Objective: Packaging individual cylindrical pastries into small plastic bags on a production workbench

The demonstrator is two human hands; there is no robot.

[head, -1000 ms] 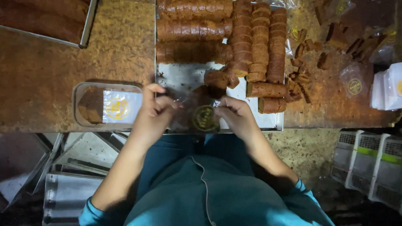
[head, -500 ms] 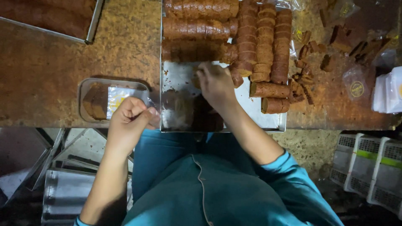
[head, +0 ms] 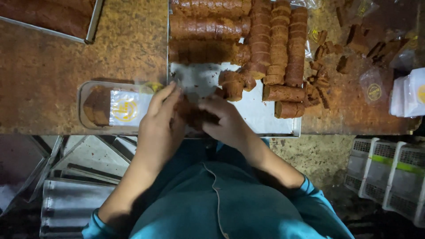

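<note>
**Both hands closed in on one brown piece at tray's near edge**

Left hand point(head: 161, 121) and right hand point(head: 221, 119) met over the metal tray point(head: 265, 119), at roughly 6 o'clock of it. Between them sat a dark brown piece point(head: 195, 116), probably a cake slice; too dim to tell whether a wrapper was around it. Left hand: fingers extended and slightly curled, tips touching the piece's top-left side, not a full grip. Right hand: fingers bent, pinching the piece from the right. So, loosely held by both.

Surroundings:
- Rolled brown cakes point(head: 208, 26) stacked at 12 o'clock of the tray, more sliced rolls point(head: 279, 40) at 1 o'clock, short cut sections point(head: 283, 94) at 3 o'clock of the hands.
- Clear plastic tub point(head: 95, 88) at 9 o'clock of the left hand, just beside the tray, with slices and a small pouch bearing a yellow round mark point(head: 126, 108) inside.
- Loose offcuts point(head: 349, 44) and spare pouches point(head: 372, 88) on the table point(head: 66, 62) at 2 o'clock.

My read on handling: the piece looked soft and crumbly, so light fingertip pressure, support from underneath, and both hands kept low over the tray so crumbs land there. Squeezing at the edges would likely break it.
</note>
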